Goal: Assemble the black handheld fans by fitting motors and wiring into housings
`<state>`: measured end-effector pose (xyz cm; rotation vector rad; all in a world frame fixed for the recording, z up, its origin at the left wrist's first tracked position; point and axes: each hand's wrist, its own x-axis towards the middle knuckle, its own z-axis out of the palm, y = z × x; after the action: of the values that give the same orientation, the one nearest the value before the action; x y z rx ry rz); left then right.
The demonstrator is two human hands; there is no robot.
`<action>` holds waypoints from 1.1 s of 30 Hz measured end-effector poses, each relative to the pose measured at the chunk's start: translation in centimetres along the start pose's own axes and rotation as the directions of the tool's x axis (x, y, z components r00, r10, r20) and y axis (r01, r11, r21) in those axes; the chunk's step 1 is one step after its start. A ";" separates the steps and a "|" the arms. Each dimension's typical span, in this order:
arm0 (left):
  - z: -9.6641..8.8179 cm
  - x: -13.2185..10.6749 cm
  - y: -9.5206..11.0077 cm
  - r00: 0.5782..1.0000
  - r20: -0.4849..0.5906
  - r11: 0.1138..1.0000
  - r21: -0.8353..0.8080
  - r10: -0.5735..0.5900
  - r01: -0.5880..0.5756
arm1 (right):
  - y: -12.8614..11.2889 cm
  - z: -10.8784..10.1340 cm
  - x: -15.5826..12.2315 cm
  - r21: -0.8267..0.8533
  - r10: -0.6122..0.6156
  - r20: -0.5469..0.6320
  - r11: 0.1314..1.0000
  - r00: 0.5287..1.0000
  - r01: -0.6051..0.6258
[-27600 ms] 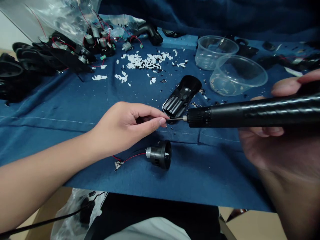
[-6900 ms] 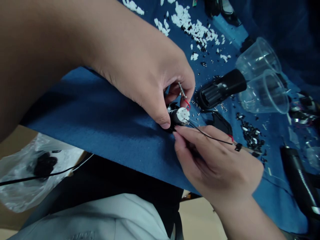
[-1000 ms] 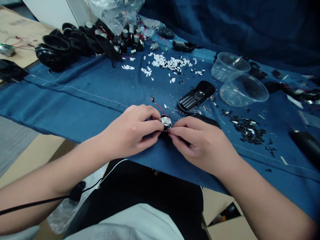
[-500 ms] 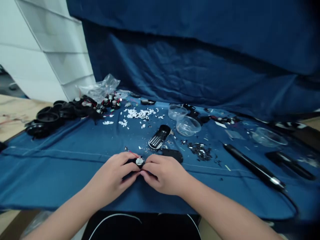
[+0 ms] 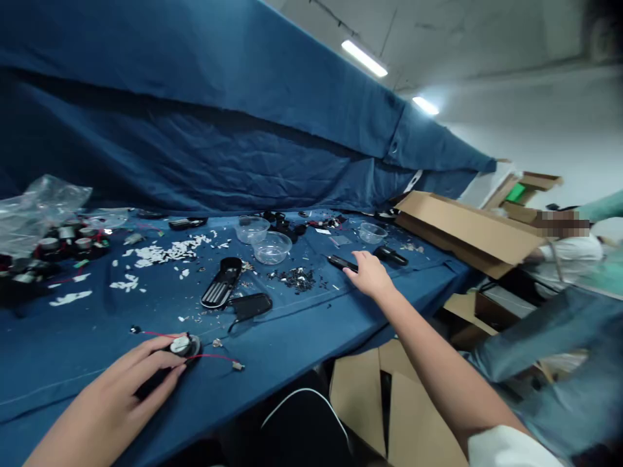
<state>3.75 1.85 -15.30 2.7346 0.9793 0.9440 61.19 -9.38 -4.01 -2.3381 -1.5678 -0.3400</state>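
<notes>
My left hand (image 5: 129, 383) is closed around a small round motor-like part (image 5: 182, 346) with a pale top, low on the blue cloth. Thin red wires run out of this part, one ending in a small metal connector (image 5: 237, 366). Far to the right, my right hand (image 5: 374, 277) has its thumb and fingers around a black electric screwdriver (image 5: 337, 261). Its tip end points left; the hand hides the rest. Ahead of my left hand lie an open black plastic shell (image 5: 222, 283) with pale slots and a flat black cover (image 5: 252, 305).
White slips (image 5: 170, 251) and dark small screws or bits (image 5: 298, 279) lie scattered. Clear plastic tubs (image 5: 271, 248) stand near the back. Beyond the screwdriver is another black tool (image 5: 390, 255). A cardboard box (image 5: 467, 230) stands at right, with a person (image 5: 569, 259) beyond it.
The view has swung right. My right hand has left the round part and moved right to the screwdriver. My left hand keeps the part, whose red wires now spread out on both sides.
</notes>
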 end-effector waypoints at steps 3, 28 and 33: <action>-0.4 0.3 0.0 0.998 0.052 0.999 0.007 -0.036 0.035 | 3.9 0.5 0.1 -0.037 0.011 0.123 0.999 0.992 -0.006; -4.0 1.6 4.7 0.974 0.151 0.986 0.036 -0.167 0.163 | 0.3 -0.4 -17.8 0.472 -0.159 -0.075 0.864 0.984 0.176; -4.2 1.4 4.1 0.971 0.207 0.992 0.068 -0.116 0.104 | -4.6 1.4 -24.3 0.818 0.140 -0.079 0.575 0.987 -0.016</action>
<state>4.39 -1.12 -10.06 2.7216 1.1186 0.6023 47.90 -27.99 -13.50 -1.5793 -1.1631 0.2304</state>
